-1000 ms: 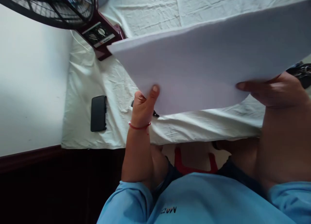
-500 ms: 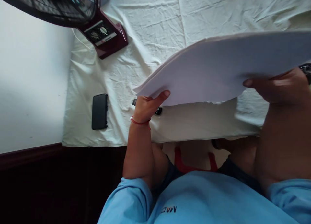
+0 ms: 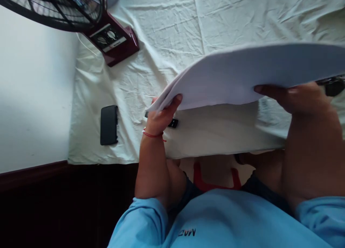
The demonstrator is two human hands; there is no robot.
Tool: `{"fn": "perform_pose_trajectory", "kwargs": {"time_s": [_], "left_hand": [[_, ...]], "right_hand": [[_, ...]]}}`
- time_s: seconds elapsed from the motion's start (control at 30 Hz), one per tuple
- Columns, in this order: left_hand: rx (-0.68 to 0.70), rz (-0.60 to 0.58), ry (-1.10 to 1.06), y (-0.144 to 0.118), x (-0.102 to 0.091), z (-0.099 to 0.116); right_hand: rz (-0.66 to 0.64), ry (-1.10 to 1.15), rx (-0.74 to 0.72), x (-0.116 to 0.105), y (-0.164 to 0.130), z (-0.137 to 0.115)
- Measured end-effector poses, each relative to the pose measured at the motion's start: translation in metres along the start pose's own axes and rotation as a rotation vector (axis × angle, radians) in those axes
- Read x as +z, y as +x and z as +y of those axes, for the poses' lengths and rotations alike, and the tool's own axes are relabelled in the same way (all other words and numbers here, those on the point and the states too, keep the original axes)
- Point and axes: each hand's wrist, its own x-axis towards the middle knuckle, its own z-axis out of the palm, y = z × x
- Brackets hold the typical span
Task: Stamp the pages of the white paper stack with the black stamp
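I count one sheet of paper (image 3: 242, 79), one phone (image 3: 109, 125), one fan (image 3: 81, 11), one bedsheet (image 3: 161, 29).

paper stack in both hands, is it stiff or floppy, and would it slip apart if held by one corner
Probably floppy: the paper stack bows between the left hand and right hand. Sheets fan apart at the left corner, so they would likely slide loose. It seems light, held by fingertips.

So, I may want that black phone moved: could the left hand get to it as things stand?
Probably not straight away: the left hand grips the stack of paper. The phone lies uncovered on the sheet beside it, with nothing between.
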Motion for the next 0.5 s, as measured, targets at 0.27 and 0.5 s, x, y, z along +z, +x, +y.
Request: {"fn": "perform_pose_trajectory", "kwargs": {"time_s": [0.27,0.5], "left_hand": [[0.058,0.096,-0.065,-0.004,0.015,-0.004],[-0.051,0.055,-0.096,-0.006,0.016,0.006]], "right_hand": [[-0.204,0.472,0.145,-0.001,-0.014,-0.019],[-0.208,0.488,0.359,0.004,-0.01,-0.011]]}}
